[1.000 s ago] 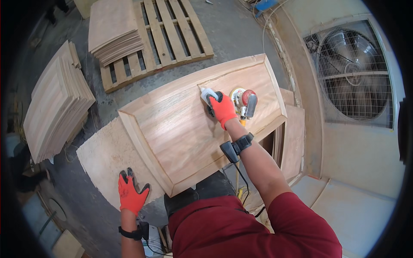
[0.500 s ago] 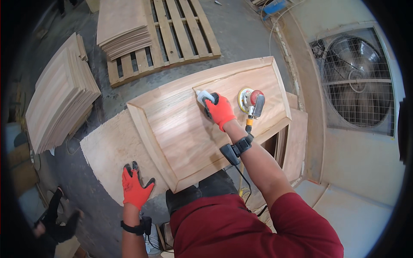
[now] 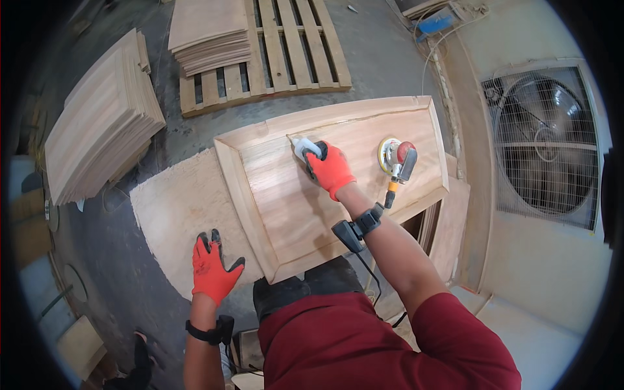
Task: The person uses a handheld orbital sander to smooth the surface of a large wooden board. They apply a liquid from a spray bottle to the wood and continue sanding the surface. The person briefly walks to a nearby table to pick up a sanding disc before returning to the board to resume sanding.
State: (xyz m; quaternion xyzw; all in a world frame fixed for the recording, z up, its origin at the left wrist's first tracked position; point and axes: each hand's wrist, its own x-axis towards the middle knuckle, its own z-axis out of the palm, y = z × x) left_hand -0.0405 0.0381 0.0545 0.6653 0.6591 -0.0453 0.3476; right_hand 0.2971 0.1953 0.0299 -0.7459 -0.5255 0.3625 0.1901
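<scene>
A framed wooden panel lies flat on a plywood sheet. My right hand, in an orange glove, presses a grey sanding block against the panel's upper middle. My left hand, also gloved in orange, rests flat with fingers spread on the plywood by the panel's near left corner. A round orbital sander with a red top lies on the panel to the right of my right hand, untouched.
A wooden pallet carries a stack of thin boards at the back. Another tall stack of boards stands at the left. A large caged fan fills the right wall. Another person's dark shoe shows at lower left.
My right hand has slid the sanding block leftward across the panel, away from the sander. My left hand stays flat on the plywood. The view has shifted slightly.
</scene>
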